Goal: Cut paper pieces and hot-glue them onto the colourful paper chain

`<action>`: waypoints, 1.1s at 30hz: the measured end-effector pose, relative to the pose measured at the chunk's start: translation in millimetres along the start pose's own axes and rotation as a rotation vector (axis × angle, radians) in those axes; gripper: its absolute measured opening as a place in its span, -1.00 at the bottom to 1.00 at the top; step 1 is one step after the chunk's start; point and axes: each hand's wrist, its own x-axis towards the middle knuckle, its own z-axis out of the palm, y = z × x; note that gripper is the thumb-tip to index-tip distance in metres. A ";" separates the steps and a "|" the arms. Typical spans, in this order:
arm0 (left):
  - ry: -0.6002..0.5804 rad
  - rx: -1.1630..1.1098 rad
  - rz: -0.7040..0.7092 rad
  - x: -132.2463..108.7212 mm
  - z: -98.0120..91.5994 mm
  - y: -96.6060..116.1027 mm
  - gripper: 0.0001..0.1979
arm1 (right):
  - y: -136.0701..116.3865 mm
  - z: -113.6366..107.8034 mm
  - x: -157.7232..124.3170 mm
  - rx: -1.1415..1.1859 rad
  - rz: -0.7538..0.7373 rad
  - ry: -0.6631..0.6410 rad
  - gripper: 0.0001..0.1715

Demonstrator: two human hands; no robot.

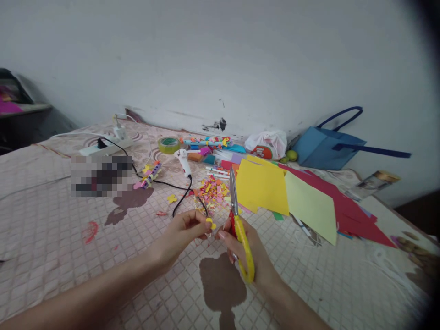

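My left hand (184, 231) pinches a small yellow paper piece (210, 223) between thumb and fingers, low over the patterned bedspread (51, 238). My right hand (249, 250) is closed around yellow-handled scissors (240, 229), whose blades point up and away toward the paper sheets. The two hands almost touch at the fingertips. Just beyond them lies a heap of coloured paper scraps (211, 189).
Yellow sheets (263, 185), a pale green sheet (311, 206) and red sheets (347, 208) lie to the right. A white glue gun (184, 162) with a black cord, a tape roll (168, 145), a power strip (103, 147), a blue bag (325, 146) and a plastic bag (268, 144) sit near the wall.
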 end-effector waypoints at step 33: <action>0.046 -0.251 0.048 5.9 -11.9 14.5 -0.79 | 3.6 -1.8 -4.9 -0.251 -0.069 -0.153 -0.65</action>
